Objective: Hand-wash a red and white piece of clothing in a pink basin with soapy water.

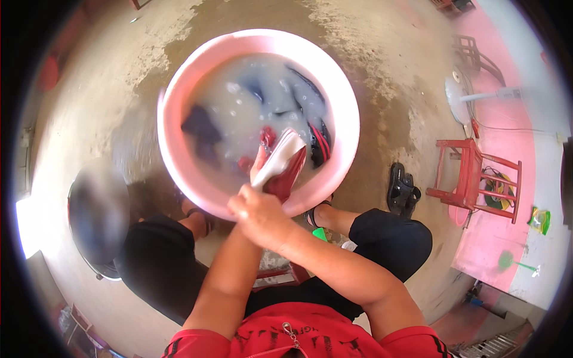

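Over the near side of a round pink tub (pixel 347 121), a wet red and white garment (pixel 286 152) is bunched lengthwise. My right hand (pixel 264 219) closes around its lower end, crossing over my left wrist. Behind the cloth, my left hand (pixel 258 163) grips it too; only part of a thumb or finger shows. Cloudy, sudsy water fills the tub. Dark cloth (pixel 201 127) lies in it at the left, and black cloth with red stripes (pixel 320 145) rests against the right wall. A small red piece of cloth (pixel 267 135) pokes up beside the garment.
A metal basin (pixel 98 215) stands by my left knee, its contents blurred. Black sandals (pixel 401 190) lie on the wet concrete floor (pixel 376 134) at right. Beyond them are a red wooden chair (pixel 465 172), a white standing fan (pixel 461 98) and its trailing cord.
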{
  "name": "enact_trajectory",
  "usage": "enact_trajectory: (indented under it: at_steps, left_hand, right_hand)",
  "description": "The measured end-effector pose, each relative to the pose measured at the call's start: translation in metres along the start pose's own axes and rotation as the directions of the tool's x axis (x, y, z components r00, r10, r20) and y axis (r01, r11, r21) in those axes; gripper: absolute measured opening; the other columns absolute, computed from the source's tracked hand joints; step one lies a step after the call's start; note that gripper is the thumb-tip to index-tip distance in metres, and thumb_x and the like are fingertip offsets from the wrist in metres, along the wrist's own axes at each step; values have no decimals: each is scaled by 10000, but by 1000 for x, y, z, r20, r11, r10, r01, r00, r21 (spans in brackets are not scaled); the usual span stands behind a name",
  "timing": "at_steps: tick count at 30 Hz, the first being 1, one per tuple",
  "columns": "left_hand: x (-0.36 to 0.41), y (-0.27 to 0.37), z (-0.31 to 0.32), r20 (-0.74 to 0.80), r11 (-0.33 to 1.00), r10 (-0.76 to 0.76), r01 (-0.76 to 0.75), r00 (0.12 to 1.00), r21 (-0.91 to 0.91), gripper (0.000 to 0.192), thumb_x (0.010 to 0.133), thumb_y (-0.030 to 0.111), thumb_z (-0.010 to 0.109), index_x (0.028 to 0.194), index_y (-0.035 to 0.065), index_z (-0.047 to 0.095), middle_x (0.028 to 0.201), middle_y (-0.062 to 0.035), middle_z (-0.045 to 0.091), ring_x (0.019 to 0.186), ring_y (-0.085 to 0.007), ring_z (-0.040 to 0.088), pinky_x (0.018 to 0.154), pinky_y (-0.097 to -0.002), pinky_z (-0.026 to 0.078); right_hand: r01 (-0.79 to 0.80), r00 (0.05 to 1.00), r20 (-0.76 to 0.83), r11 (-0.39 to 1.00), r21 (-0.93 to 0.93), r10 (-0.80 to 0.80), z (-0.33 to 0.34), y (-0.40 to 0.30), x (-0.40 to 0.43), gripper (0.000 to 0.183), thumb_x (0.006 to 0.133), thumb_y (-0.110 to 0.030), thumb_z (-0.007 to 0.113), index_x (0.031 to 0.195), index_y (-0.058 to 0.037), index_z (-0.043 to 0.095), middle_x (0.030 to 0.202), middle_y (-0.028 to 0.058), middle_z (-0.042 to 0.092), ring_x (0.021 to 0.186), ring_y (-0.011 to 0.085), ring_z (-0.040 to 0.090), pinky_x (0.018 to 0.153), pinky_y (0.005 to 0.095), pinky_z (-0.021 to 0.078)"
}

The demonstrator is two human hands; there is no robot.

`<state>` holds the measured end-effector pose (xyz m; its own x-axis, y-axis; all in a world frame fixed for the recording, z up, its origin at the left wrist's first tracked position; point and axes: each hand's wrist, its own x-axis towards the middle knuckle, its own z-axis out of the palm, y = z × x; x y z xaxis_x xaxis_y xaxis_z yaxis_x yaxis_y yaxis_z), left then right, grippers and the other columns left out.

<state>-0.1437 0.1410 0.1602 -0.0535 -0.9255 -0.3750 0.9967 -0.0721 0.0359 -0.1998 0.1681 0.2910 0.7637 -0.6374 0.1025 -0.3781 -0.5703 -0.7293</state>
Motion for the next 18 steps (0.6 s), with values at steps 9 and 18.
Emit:
enact_trajectory:
  at_steps: [9,18]
  left_hand:
    - [0,-6,13,472,993,4,51,882,-104,514,946,403,396,1227,-18,484,1190,-149,566,1044,-265,578,908,-394,494]
    - [-7,-18,-16,-78,762,262,-156,962,629,483,955,254,381,1324,-59,375,1344,-196,431,1223,-314,451,1069,-423,338]
  right_hand:
    - [-25,802,597,997,76,-25,-128,-10,36,390,763,-228,663,1086,-29,572,915,197,610,844,325,621,740,391,497]
    - [-862,500,-108,505,31,859,-123,210,-250,260,749,-270,656,907,-82,572,858,142,624,829,320,611,718,426,482]
